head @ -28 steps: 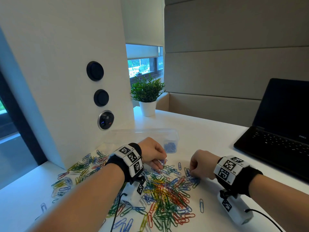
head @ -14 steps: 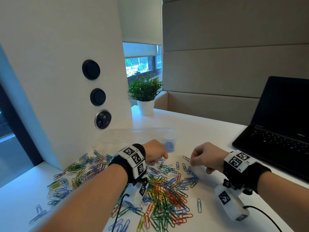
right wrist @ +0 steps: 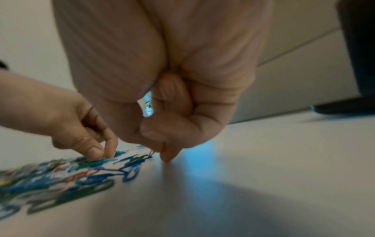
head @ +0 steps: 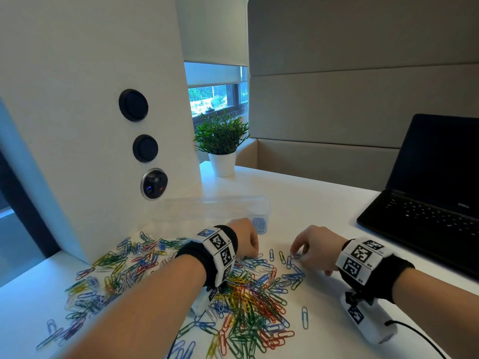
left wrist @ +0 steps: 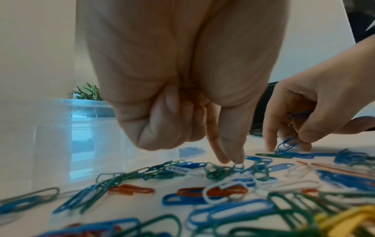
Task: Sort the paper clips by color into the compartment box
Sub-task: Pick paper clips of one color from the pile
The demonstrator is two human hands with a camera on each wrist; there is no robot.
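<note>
- Paper clips (head: 248, 301) in blue, green, red, yellow and white lie scattered in a loose heap on the white table (head: 324, 203), with a second spread (head: 108, 275) further to the left beside the white pillar (head: 90, 112)
- Clear compartment box (head: 215, 208) stands just behind the heap; its right end compartment holds blue clips (head: 260, 224)
- Left hand (head: 245, 237) is at the far edge of the heap, thumb and forefinger (left wrist: 233, 152) pinched close on a pale blue clip (left wrist: 238, 166) at the table surface, other fingers curled into the palm
- Right hand (head: 317, 247) is just right of the heap, pinching a blue clip (left wrist: 288, 143) between thumb and fingertips, with more blue clips (left wrist: 300, 114) tucked in its curled fingers
- Black laptop (head: 435, 193) sits open at the right, well apart from the clips, and a potted plant (head: 221, 141) stands behind the box
</note>
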